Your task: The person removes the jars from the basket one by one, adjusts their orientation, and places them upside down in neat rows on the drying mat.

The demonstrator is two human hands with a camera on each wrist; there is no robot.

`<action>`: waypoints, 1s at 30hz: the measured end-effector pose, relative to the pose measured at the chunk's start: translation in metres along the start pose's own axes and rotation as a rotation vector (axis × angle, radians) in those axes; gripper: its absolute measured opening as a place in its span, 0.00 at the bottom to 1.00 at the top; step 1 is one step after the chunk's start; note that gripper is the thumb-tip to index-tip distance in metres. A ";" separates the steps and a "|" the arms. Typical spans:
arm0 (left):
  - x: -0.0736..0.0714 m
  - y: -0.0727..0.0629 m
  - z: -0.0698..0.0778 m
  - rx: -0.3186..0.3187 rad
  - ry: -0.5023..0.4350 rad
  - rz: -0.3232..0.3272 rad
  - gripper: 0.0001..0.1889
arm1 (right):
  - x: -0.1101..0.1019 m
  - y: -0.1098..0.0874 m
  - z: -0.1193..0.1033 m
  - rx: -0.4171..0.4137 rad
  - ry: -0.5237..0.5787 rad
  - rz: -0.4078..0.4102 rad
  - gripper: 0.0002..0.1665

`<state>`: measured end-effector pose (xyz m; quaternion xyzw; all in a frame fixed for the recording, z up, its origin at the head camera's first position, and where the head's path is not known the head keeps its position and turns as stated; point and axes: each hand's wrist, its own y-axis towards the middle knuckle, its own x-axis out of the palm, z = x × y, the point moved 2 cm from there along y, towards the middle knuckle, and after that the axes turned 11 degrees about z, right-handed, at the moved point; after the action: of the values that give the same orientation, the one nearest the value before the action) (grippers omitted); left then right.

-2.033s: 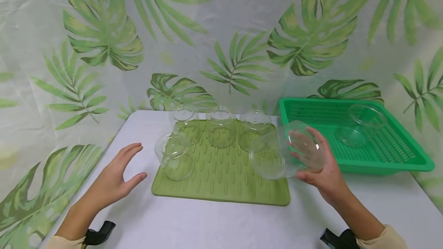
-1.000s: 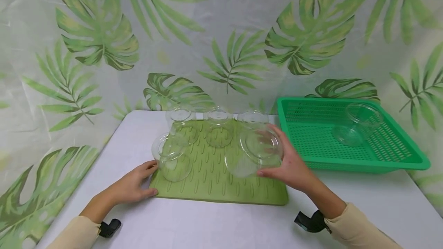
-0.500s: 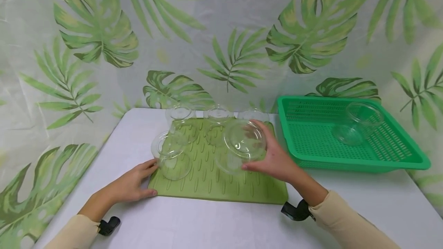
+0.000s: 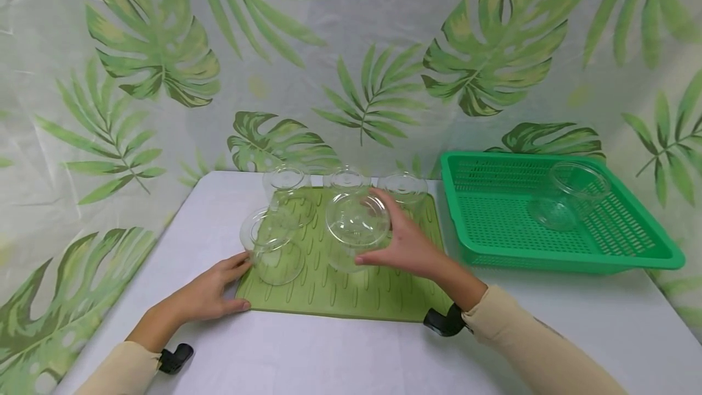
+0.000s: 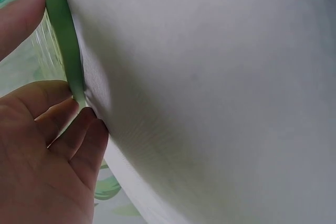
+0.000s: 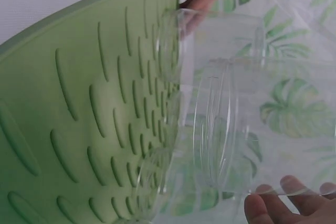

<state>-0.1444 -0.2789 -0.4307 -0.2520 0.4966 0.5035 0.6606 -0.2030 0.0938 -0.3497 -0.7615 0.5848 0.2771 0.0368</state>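
Near the middle of the green ribbed mat (image 4: pixel 340 300), my right hand (image 4: pixel 414 247) grips a clear cup (image 4: pixel 358 221) by its side, thumb in front and fingers behind. The right wrist view has its ringed end (image 6: pixel 212 129) close over the mat, with fingertips (image 6: pixel 257 211) on its wall. My left hand (image 4: pixel 205 291) rests at the mat's left edge; the left wrist view has its fingers (image 5: pixel 86 135) against that edge, the thumb farther along it. Beside this hand stands another clear cup (image 4: pixel 278 266) on the mat's front left.
Three more clear cups stand in a row along the mat's back, the left one (image 4: pixel 287 178) included. To the right, a green perforated basket (image 4: pixel 570 264) has one clear cup (image 4: pixel 554 215) in it. A leaf-print cloth (image 4: pixel 373 29) hangs behind the white table (image 4: pixel 307 358).
My right hand has carried the cup leftward from beside the basket to over the mat's middle, turning it from tilted to more upright. My left hand has come to the mat's edge.
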 end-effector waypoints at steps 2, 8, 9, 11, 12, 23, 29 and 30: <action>0.000 0.000 0.000 -0.004 -0.002 -0.001 0.41 | 0.005 0.003 0.000 0.001 0.010 -0.020 0.71; 0.001 -0.001 0.001 -0.006 0.004 0.002 0.41 | 0.018 0.007 0.003 0.050 -0.002 -0.072 0.71; 0.001 -0.001 0.001 -0.006 0.002 0.003 0.41 | 0.019 0.008 0.005 0.056 -0.013 -0.077 0.71; 0.001 -0.001 0.001 -0.007 -0.001 0.002 0.41 | 0.022 0.008 0.007 0.060 -0.039 -0.085 0.71; 0.001 -0.001 0.001 -0.001 -0.002 0.003 0.41 | 0.024 0.009 0.008 0.063 -0.038 -0.091 0.70; 0.000 0.000 0.004 0.009 -0.022 0.009 0.42 | 0.036 0.009 0.021 0.060 -0.070 -0.136 0.68; -0.001 0.000 0.006 -0.008 -0.033 -0.007 0.42 | 0.038 0.007 0.025 0.085 -0.086 -0.169 0.68; -0.001 0.000 0.006 -0.013 -0.036 -0.010 0.43 | 0.038 0.007 0.026 0.090 -0.090 -0.173 0.68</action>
<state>-0.1422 -0.2744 -0.4277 -0.2496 0.4799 0.5077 0.6705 -0.2127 0.0685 -0.3875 -0.7936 0.5264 0.2800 0.1210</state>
